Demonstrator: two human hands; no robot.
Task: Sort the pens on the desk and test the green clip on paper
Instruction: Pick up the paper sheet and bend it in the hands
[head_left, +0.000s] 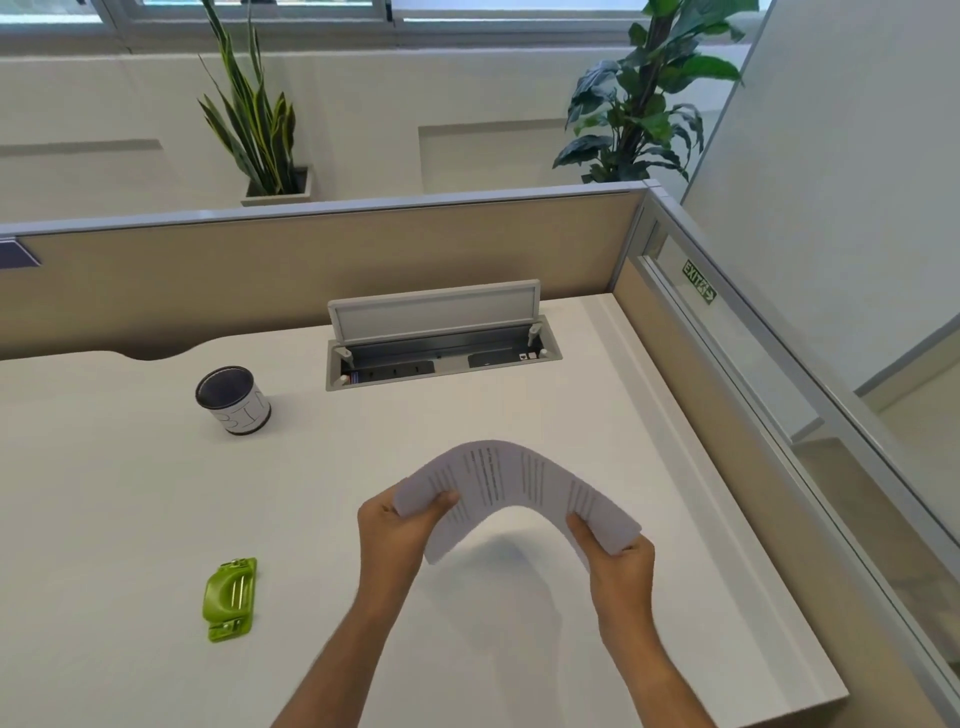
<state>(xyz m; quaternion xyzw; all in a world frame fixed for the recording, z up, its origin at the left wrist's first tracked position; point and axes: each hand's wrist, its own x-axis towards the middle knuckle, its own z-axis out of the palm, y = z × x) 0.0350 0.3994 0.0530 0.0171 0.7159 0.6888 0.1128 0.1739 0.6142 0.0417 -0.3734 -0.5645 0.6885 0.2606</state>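
**A:** so what's each hand actually gripping here?

**B:** both are on the paper stack (519, 493), held up off the desk (130, 493). Left hand (400, 525) pinches the left end, thumb on top, fingers curled under. Right hand (618, 561) clamps the right end the same way. Sheets bow upward in the middle like an arch.

**A:** and the green clip?

**B:** green clip (230, 598) lies flat on the desk, well left of the hands, nobody touching it. Pen cup (234, 399) stands farther back.
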